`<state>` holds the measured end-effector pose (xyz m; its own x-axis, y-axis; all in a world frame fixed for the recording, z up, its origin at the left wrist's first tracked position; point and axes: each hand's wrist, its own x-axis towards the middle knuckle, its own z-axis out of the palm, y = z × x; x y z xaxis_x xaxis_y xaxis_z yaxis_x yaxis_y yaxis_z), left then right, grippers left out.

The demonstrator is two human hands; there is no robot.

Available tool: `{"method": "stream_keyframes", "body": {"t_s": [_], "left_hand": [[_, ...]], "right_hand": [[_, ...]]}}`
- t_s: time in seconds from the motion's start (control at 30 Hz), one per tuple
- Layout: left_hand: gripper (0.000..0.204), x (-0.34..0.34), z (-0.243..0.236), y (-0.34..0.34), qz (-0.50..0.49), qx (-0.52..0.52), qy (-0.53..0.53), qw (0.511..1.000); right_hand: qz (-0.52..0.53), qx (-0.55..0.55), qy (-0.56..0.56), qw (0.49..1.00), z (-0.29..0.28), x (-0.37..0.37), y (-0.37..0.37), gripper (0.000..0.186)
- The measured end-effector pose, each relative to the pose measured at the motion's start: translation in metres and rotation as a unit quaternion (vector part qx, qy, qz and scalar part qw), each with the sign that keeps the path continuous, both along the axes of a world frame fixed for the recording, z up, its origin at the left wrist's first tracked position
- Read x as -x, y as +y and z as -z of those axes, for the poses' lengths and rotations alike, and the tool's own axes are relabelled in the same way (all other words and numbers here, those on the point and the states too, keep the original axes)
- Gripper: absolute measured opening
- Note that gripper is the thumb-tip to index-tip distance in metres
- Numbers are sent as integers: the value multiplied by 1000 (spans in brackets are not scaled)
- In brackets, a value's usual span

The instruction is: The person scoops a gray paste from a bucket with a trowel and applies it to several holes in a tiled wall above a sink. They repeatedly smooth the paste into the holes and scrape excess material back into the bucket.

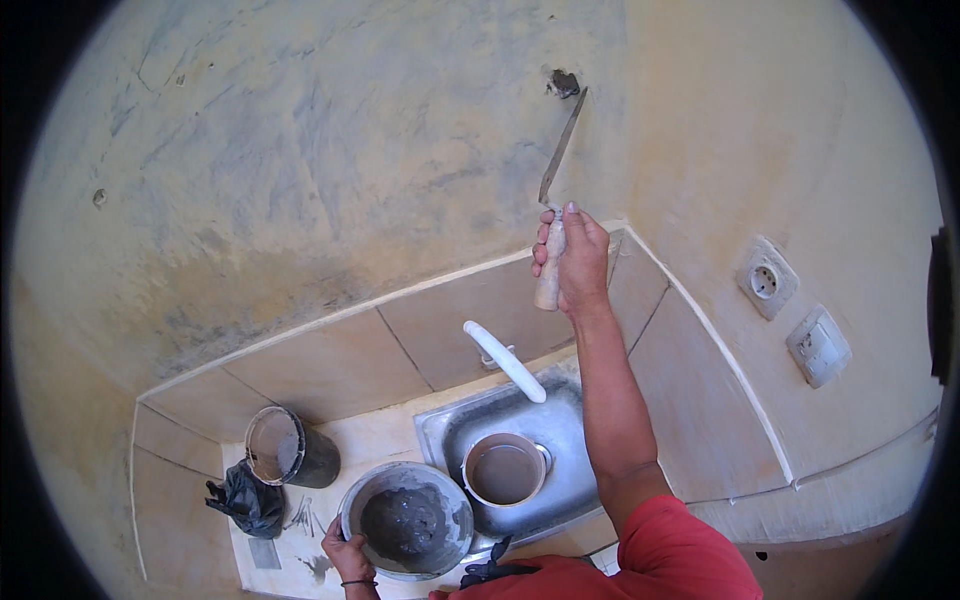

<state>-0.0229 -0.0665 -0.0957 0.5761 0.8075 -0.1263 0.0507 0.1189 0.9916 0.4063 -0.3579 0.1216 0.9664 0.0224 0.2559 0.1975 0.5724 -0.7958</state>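
Two hands were seen at work over a small tiled corner. At the far left of the desk (385, 432) a crumpled black bag (245, 500) lay beside a tilted dark bucket (285, 447) with a pale-smeared inside. Just right of these, the left hand (348, 558) was closed on the near rim of a round metal pan (408, 518) in which grey mortar was held; the fingers were wrapped over its edge, steadying it on the desk in front of the sink (560, 425). In the steel sink a smaller pail (503, 468) of murky water stood under a white tap spout (505, 360). Further right, the right hand (572, 255) was raised high against the wall, its fingers clenched round the pale handle of a trowel (562, 140), whose narrow blade was pointed up to a small dark hole (564, 82) in the plaster, the tip touching or just beside it. The step in hand was judged to be the filling of that hole. For the next move, firm pressure and a flat wipe of the blade across the patch would probably be called for, with more mortar taken from the pan if needed. At the far right a socket (766, 281) and a switch (819, 346) were set in the side wall.
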Motion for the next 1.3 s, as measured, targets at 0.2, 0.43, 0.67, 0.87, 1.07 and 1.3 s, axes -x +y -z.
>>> {"method": "stream_keyframes", "body": {"t_s": [0.2, 0.43, 0.67, 0.87, 1.07, 1.3], "left_hand": [[60, -1, -3, -5, -4, -3, -6, 1000], [62, -3, -4, -4, 15, -9, -10, 1000], [65, -6, 0, 3, 33, -11, 5, 999], [67, -10, -3, 3, 36, -4, 6, 999], [67, -6, -7, -5, 16, -12, 27, 999], [66, -6, -4, -4, 15, -4, 5, 1000]], "right_hand": [[73, 112, -20, 991, -4, 4, 19, 39], [315, 439, -105, 835, 7, -18, 28, 36], [315, 518, -122, 786, -1, 4, -6, 35], [299, 418, -138, 847, 21, -3, -12, 38], [294, 388, -127, 864, 5, -19, 15, 37], [321, 470, -155, 808, 21, -13, 10, 34]]}}
